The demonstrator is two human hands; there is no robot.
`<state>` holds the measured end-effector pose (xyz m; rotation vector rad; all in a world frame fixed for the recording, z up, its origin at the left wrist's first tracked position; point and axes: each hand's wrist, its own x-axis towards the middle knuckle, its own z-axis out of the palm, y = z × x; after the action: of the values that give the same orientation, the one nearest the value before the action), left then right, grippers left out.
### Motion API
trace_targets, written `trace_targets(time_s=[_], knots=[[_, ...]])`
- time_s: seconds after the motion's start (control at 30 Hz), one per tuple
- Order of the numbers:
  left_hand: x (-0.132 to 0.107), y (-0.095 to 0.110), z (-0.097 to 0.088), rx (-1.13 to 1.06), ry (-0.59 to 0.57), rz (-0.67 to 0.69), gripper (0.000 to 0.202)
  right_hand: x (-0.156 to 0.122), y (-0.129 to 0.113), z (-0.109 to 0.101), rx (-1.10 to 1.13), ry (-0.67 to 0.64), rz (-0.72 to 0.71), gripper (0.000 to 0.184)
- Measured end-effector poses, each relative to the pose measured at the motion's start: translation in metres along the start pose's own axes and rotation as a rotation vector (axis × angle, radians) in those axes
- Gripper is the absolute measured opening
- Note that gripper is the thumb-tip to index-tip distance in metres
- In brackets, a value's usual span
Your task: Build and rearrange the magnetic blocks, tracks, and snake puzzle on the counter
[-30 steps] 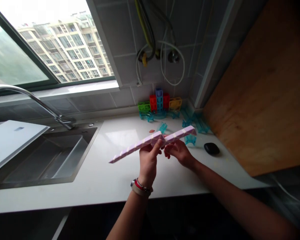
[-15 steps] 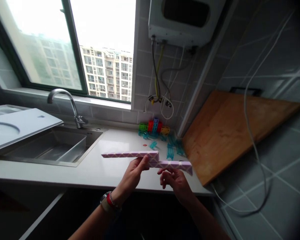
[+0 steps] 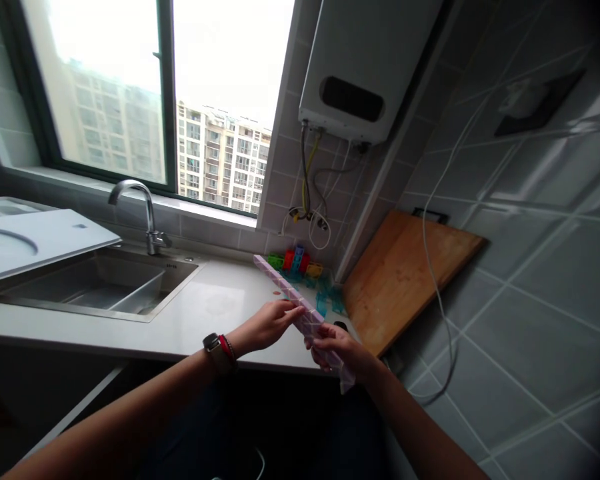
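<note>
A long pink-and-purple snake puzzle, marked with pale lines between its segments, is held above the counter. It slants from far left down to near right, with a step near its middle and a bent end at the near side. My left hand pinches it around the middle between thumb and fingers. Close beside it, my right hand closes around the lower section, hiding part of it. A watch, a red band and a beaded bracelet are on my left wrist.
On the white counter behind the puzzle lie colourful plastic pieces and translucent teal pieces. A wooden board leans at the right wall. To the left are a sink, a faucet and a white panel.
The snake puzzle has turned from roughly level to slanting, its far-left end swinging up and away. My right hand, loosely below it before, now grips its lower section. The view has shifted.
</note>
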<state>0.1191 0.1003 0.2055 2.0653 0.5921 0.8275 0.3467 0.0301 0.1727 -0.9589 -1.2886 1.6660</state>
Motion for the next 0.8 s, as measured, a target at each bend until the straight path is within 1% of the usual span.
trace_targets(time_s=[0.07, 0.13, 0.17, 0.2, 0.23, 0.27, 0.33, 0.37, 0.4, 0.43, 0.5, 0.57, 0.6, 0.67, 0.7, 0.73, 0.8], knots=[[-0.003, 0.010, -0.011, 0.269, 0.012, -0.030, 0.049, -0.003, 0.000, -0.006, -0.065, 0.069, 0.016, 0.033], [-0.002, 0.021, -0.019, 0.492, 0.002, -0.002, 0.045, -0.006, -0.002, -0.015, -0.119, 0.137, 0.033, 0.036], [0.001, 0.026, -0.022, 0.585, -0.002, 0.058, 0.040, -0.007, -0.003, -0.020, -0.138, 0.160, 0.037, 0.038], [0.007, 0.030, -0.023, 0.664, -0.007, 0.153, 0.034, -0.008, -0.005, -0.025, -0.155, 0.170, 0.042, 0.040], [0.014, 0.032, -0.023, 0.727, -0.018, 0.271, 0.032, -0.009, -0.008, -0.029, -0.172, 0.171, 0.045, 0.041], [0.024, 0.032, -0.022, 0.773, -0.038, 0.395, 0.039, -0.009, -0.012, -0.033, -0.189, 0.165, 0.049, 0.043], [0.045, 0.028, -0.016, 0.821, -0.103, 0.605, 0.062, -0.008, -0.024, -0.039, -0.242, 0.133, 0.075, 0.046], [0.056, 0.024, -0.012, 0.831, -0.142, 0.671, 0.065, -0.008, -0.033, -0.041, -0.275, 0.107, 0.095, 0.046], [0.066, 0.021, -0.008, 0.835, -0.184, 0.705, 0.059, -0.008, -0.042, -0.044, -0.311, 0.077, 0.114, 0.046], [0.074, 0.018, -0.004, 0.838, -0.220, 0.710, 0.048, -0.008, -0.052, -0.046, -0.348, 0.049, 0.130, 0.045], [0.084, 0.014, 0.002, 0.852, -0.257, 0.671, 0.028, -0.010, -0.071, -0.051, -0.407, 0.012, 0.160, 0.042], [0.087, 0.015, 0.006, 0.887, -0.242, 0.633, 0.022, -0.011, -0.083, -0.056, -0.404, -0.008, 0.213, 0.037], [0.087, 0.017, 0.007, 0.905, -0.222, 0.636, 0.019, -0.012, -0.085, -0.057, -0.374, -0.028, 0.248, 0.036], [0.087, 0.024, 0.004, 0.929, -0.200, 0.676, 0.015, -0.013, -0.082, -0.057, -0.272, -0.093, 0.288, 0.038], [0.087, 0.027, 0.002, 0.931, -0.191, 0.695, 0.016, -0.013, -0.077, -0.054, -0.213, -0.119, 0.277, 0.040], [0.087, 0.030, -0.002, 0.923, -0.191, 0.708, 0.019, -0.011, -0.071, -0.050, -0.165, -0.122, 0.239, 0.041], [0.088, 0.033, -0.010, 0.864, -0.206, 0.694, 0.022, -0.007, -0.059, -0.038, -0.121, -0.060, 0.136, 0.039]])
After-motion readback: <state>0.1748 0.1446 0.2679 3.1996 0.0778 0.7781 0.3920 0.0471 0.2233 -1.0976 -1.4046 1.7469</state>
